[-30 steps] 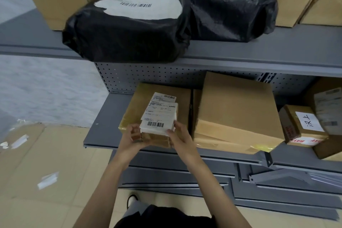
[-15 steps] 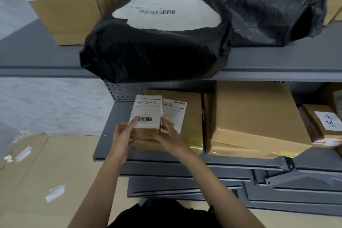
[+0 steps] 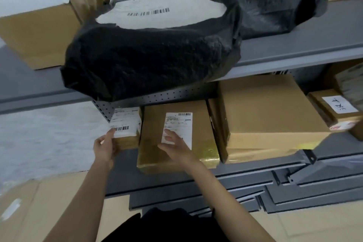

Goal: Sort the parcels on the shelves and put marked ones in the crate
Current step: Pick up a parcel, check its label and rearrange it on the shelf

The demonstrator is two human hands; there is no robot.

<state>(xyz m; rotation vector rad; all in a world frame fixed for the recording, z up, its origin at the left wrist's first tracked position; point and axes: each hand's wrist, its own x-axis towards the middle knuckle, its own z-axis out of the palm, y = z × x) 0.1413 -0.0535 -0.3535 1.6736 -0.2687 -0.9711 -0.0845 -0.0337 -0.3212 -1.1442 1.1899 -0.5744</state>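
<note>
While the left hand (image 3: 105,148) grips the near end of a small labelled parcel (image 3: 125,127) at the left end of the lower shelf (image 3: 125,179), the right hand (image 3: 173,144) rests with relaxed, straight fingers on the flat brown parcel (image 3: 176,137) just beside it. A black bagged parcel (image 3: 153,55) overhangs the upper shelf (image 3: 294,51) above.

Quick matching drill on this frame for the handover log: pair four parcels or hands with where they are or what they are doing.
1. small labelled box
2. black bag parcel
3. right hand
4. box with handwritten label

A. upper shelf, overhanging its edge
B. lower shelf, far right
C. held at its near end by the left hand
D. fingers straight on the flat brown parcel

Pairs: 1-C, 2-A, 3-D, 4-B
</note>
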